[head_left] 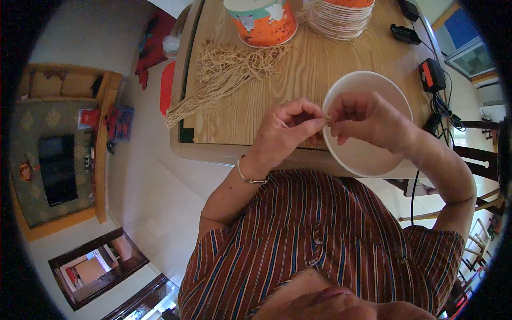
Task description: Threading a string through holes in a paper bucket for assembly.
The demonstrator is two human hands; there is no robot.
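My left hand and my right hand meet fingertip to fingertip at the left rim of a white paper bucket. Both are closed in a pinch on a tan cord, of which only a small bit shows between the fingers. My right hand reaches over the bucket's open mouth, covering part of its inside. Beyond my left hand, a loose bundle of tan cords lies across the wooden table, fanned out at the far end and gathered toward the near left corner.
An orange and green printed paper bucket stands at the far side of the table. Right of it is a stack of nested paper buckets. Black adapters and tangled cables run along the right edge, near dark chairs.
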